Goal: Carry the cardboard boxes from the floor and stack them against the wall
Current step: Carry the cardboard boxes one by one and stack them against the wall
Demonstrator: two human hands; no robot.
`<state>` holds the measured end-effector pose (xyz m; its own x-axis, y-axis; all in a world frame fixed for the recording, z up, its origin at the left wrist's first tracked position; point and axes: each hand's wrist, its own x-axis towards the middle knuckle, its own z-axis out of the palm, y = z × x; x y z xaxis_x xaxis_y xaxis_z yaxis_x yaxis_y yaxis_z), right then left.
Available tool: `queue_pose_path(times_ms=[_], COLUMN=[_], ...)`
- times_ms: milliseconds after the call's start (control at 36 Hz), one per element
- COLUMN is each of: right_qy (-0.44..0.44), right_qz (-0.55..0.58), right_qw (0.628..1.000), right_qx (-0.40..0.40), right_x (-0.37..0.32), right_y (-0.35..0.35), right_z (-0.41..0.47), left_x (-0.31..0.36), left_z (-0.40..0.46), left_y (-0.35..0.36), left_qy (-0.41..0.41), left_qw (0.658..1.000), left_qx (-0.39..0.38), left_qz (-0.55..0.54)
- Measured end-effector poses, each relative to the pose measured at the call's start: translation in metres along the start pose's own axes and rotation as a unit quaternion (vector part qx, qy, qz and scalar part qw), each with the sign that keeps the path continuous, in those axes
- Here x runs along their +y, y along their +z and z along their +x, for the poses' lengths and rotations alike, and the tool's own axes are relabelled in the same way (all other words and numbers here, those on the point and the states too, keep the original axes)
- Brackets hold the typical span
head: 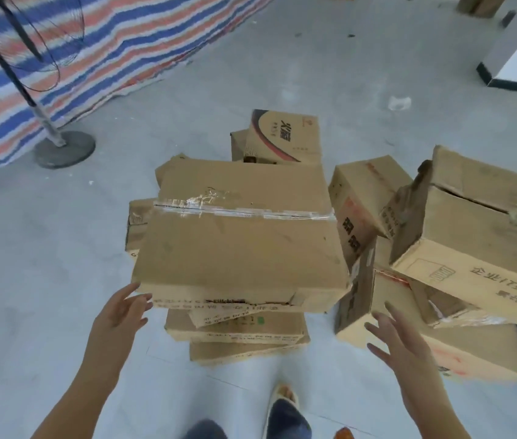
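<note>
Fingers of both hands spread, empty, flanking flat taped cardboard box point(241, 236).

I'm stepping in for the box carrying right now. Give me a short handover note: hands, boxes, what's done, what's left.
Left hand: open, fingers spread beside the near left corner of the taped top box, holding nothing.
Right hand: open, in the air to the right of that box, holding nothing.
Boxes: the taped box tops a pile of flat boxes on the floor; a tumbled heap lies to the right, a printed box behind.
Done: no stack against a wall is in view.
Left: grip the top box, carry it, then the rest.
</note>
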<state>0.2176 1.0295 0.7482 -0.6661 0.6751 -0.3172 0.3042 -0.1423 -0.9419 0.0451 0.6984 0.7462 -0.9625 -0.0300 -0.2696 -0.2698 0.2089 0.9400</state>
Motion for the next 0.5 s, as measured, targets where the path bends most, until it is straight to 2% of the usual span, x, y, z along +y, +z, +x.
queue_pose_path(times_ms=[139, 278, 333, 500], right_qy=[0.003, 0.061, 0.087, 0.152], right_qz=[-0.151, -0.186, -0.184, -0.159], right_qw=[0.986, 0.976, 0.974, 0.974], right_qx=[-0.073, -0.094, -0.103, -0.057], right_x=[0.007, 0.017, 0.025, 0.040], right_y=[-0.003, 0.023, 0.035, 0.059], right_z=[0.105, 0.162, 0.169, 0.165], left_x=[0.002, -0.006, -0.011, -0.032], left_z=[0.056, 0.110, 0.128, 0.157], left_y=[0.023, 0.031, 0.031, 0.018], left_qy=[-0.021, -0.048, -0.077, -0.174], left_qw=[0.996, 0.984, 0.985, 0.979], left_qx=[0.033, 0.081, 0.073, 0.002], left_qz=[0.082, 0.150, 0.134, 0.107])
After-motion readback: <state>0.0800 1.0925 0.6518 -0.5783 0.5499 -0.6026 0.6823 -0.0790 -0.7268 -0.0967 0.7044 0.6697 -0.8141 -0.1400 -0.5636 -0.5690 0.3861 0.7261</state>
